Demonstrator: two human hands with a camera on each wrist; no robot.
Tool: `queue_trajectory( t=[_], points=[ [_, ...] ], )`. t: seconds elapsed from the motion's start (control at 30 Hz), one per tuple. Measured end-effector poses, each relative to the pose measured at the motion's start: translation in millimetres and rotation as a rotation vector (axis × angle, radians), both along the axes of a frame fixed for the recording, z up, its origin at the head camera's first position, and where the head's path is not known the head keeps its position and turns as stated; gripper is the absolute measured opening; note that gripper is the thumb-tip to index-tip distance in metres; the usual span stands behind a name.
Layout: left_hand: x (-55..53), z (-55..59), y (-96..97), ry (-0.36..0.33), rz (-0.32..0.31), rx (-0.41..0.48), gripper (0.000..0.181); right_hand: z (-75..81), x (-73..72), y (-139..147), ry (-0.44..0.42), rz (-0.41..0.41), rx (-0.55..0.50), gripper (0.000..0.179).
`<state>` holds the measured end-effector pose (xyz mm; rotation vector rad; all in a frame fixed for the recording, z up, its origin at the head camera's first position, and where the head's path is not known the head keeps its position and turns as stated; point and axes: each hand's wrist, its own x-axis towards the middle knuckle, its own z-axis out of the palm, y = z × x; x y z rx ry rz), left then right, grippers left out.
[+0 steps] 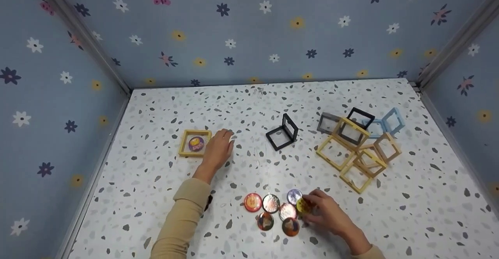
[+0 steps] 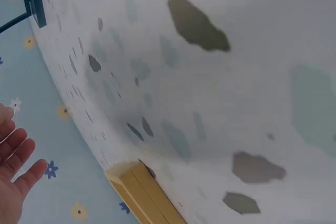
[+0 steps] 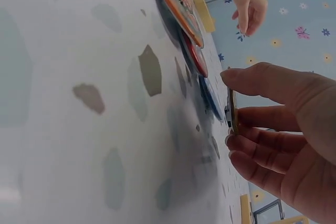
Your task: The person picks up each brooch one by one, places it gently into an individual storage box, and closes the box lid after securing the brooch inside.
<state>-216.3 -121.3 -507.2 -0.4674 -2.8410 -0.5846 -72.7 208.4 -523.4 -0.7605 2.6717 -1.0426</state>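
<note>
My right hand [image 1: 329,214] pinches a yellow round badge [image 1: 302,206] between thumb and fingertips. The right wrist view shows that badge [image 3: 232,109] edge-on, standing upright in the grip. Several more badges lie to its left, among them a purple one [image 1: 294,196], a red one [image 1: 253,202] and a dark one with an orange picture [image 1: 290,226]. My left hand [image 1: 218,148] holds nothing and hovers by the right side of a yellow square display frame [image 1: 187,132], its fingers loosely bent. Inside that frame sits a purple and yellow badge [image 1: 196,144]. The hand hides part of the frame's right side.
A black display frame [image 1: 278,137] stands folded half open at the middle of the speckled table [image 1: 241,107]. Several yellow frames [image 1: 335,153], a grey one [image 1: 327,122] and a light blue one [image 1: 393,122] cluster at the right. Flower-patterned walls [image 1: 249,29] border the back and sides.
</note>
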Motion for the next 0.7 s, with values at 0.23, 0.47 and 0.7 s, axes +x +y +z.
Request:
queue_trajectory(
  t=[0.23,0.47,0.7],
  points=[
    [-13.1,0.4,34.8,0.106,-0.104,0.001,0.027,0.9,-0.7,-3.2,-0.039,-0.040,-0.019,0.041],
    [-27.5,4.4,62.6,0.166,-0.183,-0.046,0.032,2.4,0.7,-2.3,-0.032,-0.058,-0.034,0.042],
    [-42.2,11.8,86.2,0.081,-0.233,-0.115,0.038,4.2,2.0,-2.9,-0.060,-0.070,-0.027,0.045]
  ],
)
